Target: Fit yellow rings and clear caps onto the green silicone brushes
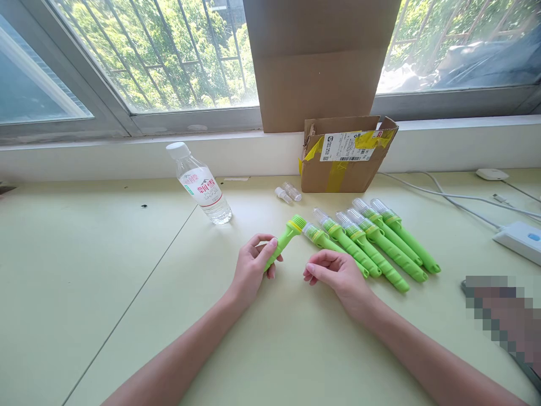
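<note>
My left hand [256,262] is closed around a green plastic handle [284,241] with a wide threaded end tilted up to the right; a yellow ring sits below the thread and no clear cap covers it. My right hand [338,276] is curled just above the table, thumb and fingers drawn together with nothing visible in them. Beside it lies a slanted row of several green handles with clear caps [380,242]. Behind the held handle lie a small white-tipped clear piece [283,195] and a clear plastic cap [292,192].
An open cardboard box [338,175] stands at the back against the sill. A water bottle [203,189] is at the back left. White cables and a power strip [519,241] lie on the right, near a blurred-out dark-edged object [502,321]. A seam crosses the table [139,316].
</note>
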Motion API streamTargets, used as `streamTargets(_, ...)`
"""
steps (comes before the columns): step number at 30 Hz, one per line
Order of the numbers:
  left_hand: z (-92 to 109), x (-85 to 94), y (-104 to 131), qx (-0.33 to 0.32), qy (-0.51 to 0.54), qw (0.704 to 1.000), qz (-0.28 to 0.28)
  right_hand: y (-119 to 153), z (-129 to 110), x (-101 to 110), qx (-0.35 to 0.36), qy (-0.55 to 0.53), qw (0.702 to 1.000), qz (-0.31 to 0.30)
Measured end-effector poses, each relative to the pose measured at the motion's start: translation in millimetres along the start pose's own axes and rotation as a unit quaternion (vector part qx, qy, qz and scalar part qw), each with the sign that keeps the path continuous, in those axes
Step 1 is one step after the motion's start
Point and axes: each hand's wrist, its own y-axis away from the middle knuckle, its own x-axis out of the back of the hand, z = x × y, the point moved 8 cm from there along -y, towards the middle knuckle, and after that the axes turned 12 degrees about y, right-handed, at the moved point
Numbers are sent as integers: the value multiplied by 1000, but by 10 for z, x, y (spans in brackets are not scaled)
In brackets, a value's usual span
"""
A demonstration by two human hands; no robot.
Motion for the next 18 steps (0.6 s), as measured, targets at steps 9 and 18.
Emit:
streamTargets(9,7,-3,3,1,-4,1000,-1,7,1,-7,-6,1,1000,-2)
streamTargets(18,5,-8,7,-2,-9,1000,-4,8,27,-10,-3,19,1000,-13)
